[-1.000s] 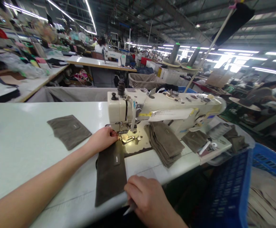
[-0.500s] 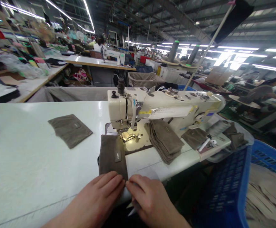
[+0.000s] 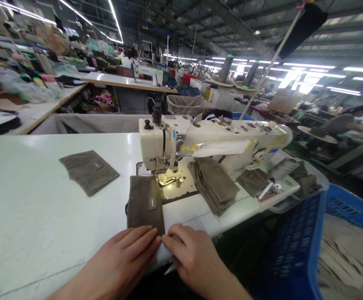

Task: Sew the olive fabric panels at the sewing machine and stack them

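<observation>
Left hand (image 3: 127, 255) lies over the near end of the brown fabric panel (image 3: 140, 208), fingers extended and together; thumb hidden, so can't tell if it pinches. Right hand (image 3: 197, 255) is curled round a slim pointed tool (image 3: 170, 267), fingertips at the panel's near right corner, almost meeting the left's. Panel is flat on the sewing table (image 3: 28, 221), label (image 3: 152, 203) up, right edge just beside the needle plate (image 3: 186, 189) of the sewing machine (image 3: 152, 143). Progress, my read: label's on, this panel partway; stitching too small to judge. Stack of similar panels (image 3: 215, 181) sits right of the plate, one loose panel (image 3: 88, 173) left; can't tell which are finished. Room: tabletop gap between panel and loose one; machine bounds the far side, stack the right; table's front edge runs close by both hands.
</observation>
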The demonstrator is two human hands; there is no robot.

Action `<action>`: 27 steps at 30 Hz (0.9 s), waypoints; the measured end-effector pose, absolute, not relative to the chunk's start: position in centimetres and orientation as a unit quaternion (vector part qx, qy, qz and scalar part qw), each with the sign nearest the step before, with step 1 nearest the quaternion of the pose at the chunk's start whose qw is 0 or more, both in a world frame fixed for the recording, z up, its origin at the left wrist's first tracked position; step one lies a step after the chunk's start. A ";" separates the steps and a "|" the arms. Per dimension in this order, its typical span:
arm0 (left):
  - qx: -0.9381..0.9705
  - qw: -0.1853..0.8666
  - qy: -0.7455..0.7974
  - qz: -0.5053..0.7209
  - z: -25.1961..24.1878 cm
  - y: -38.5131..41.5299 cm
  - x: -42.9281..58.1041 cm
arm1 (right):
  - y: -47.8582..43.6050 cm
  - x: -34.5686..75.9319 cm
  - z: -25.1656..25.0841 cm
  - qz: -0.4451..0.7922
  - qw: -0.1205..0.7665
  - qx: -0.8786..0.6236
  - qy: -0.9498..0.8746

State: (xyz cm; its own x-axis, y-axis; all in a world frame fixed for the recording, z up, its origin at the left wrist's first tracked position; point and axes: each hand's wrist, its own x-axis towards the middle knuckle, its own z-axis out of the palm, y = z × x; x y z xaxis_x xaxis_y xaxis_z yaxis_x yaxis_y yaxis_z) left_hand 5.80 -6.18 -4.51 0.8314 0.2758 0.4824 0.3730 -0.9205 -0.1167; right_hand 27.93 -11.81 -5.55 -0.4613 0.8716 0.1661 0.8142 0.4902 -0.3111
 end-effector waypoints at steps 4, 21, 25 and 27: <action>-0.954 0.094 -0.166 -0.231 -4.4 -5.6 5.7 | -11.2 27.8 -5.5 0.090 0.155 -0.499 -0.848; -0.961 0.064 -0.171 -0.210 -5.7 -2.3 5.1 | -8.1 27.7 -5.0 0.071 0.159 -0.512 -0.841; -0.960 0.059 -0.172 -0.214 -5.8 -1.5 5.1 | -7.3 27.6 -4.9 0.062 0.158 -0.516 -0.840; -0.961 0.053 -0.172 -0.212 -5.6 -1.1 5.2 | -6.9 27.5 -4.9 0.061 0.156 -0.517 -0.839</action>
State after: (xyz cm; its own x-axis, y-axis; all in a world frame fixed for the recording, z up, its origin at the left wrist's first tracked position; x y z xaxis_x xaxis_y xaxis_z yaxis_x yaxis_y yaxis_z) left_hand 5.16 -1.13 -5.57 0.8508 0.3084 0.4254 0.3530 -0.9352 -0.0279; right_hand 27.47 -6.91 -4.90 -0.4160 0.8874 0.1987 0.8492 0.4573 -0.2642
